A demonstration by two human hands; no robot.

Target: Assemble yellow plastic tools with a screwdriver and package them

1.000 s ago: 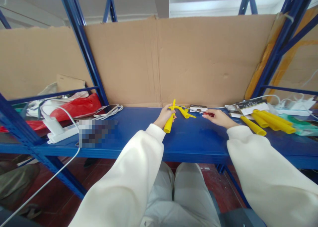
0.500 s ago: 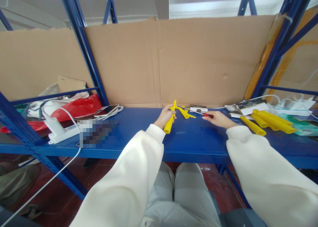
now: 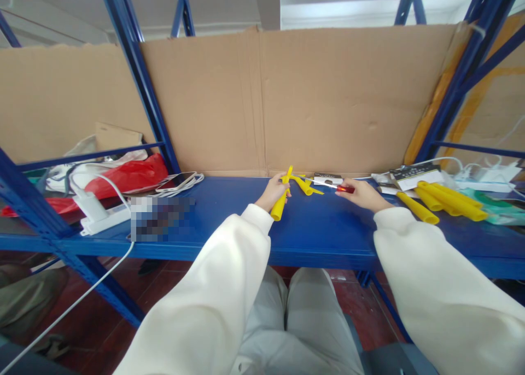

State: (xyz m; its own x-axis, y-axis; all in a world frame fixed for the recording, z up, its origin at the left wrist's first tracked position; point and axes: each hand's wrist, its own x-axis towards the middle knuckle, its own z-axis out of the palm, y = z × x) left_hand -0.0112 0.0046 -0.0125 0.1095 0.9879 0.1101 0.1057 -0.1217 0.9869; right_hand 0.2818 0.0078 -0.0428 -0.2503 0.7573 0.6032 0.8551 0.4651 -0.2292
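Observation:
My left hand (image 3: 269, 193) is closed around a yellow tapered plastic tube (image 3: 278, 208), its wide open end pointing down toward me and its narrow end up. In my right hand (image 3: 363, 195) is a screwdriver (image 3: 345, 189) with a red handle, held by the fingertips. Its thin metal shaft runs left toward the upper part of the tube; whether the tip touches or enters it is too small to tell. Just behind, between my hands, more yellow plastic pieces (image 3: 304, 187) lie on the blue shelf (image 3: 229, 222).
Several yellow tapered tubes (image 3: 451, 200) lie at the right beside a black-and-white box (image 3: 416, 175). A small box (image 3: 327, 179) stands at the back near the cardboard wall (image 3: 328, 101). Leftward are a phone (image 3: 177, 181), a white power strip (image 3: 105, 220) and a red bag (image 3: 127, 178).
The fingers of my right hand have shifted a little on the screwdriver, and more of its red handle shows. My left hand and the yellow tube have hardly moved.

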